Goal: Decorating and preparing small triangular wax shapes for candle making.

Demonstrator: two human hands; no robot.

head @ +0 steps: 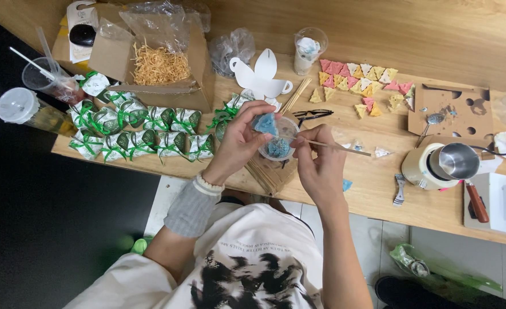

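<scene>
My left hand [238,142] holds a small blue triangular piece [265,123] between thumb and fingers, just above a clear plastic cup [287,130] that has blue material in its bottom. My right hand [320,166] pinches a thin wooden stick [338,147] whose tip points into the cup. Both hands hover over the near edge of the wooden table [378,189]. Several thin wooden sticks [267,171] lie under the cup.
Several green-ribboned wrapped parcels [138,134] line the left. An open cardboard box [160,66] with straw filling sits behind. Pink, yellow and cream triangular pieces [358,83] lie at the back right. A small metal melting pot [444,165] with a wooden handle stands right. Drink cups [50,80] stand far left.
</scene>
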